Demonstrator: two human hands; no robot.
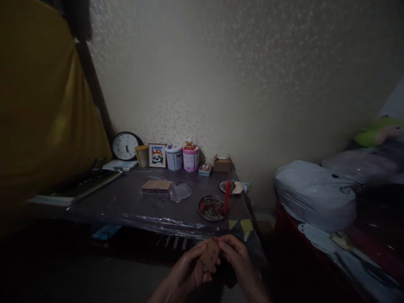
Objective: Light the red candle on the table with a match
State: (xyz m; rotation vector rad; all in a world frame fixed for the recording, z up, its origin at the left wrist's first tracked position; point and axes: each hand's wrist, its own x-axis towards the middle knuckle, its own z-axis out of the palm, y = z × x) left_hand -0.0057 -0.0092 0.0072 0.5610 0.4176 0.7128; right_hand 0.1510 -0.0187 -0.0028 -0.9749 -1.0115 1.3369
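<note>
A small, flat brown card-like piece [210, 256] is just off the tabletop's front edge near its right corner, gripped along one side by the left hand [190, 264] while the right hand's [235, 252] thumb and forefinger pinch its upper corner, so work on it looks unfinished. On the dark, plastic-covered tabletop [110, 200], a round metal dish of dark and pale bits [212, 208] near the right edge suggests more remains, though whether the brown-topped row of thin pieces [157, 187] mid-table is finished or waiting I cannot tell. Along the back edge, labels on the white-and-purple tub [174, 158] and pink-and-white tub [191, 160] are too small to read, and the white-faced, dark-rimmed clock [126, 146] at the back left corner carries numerals.
</note>
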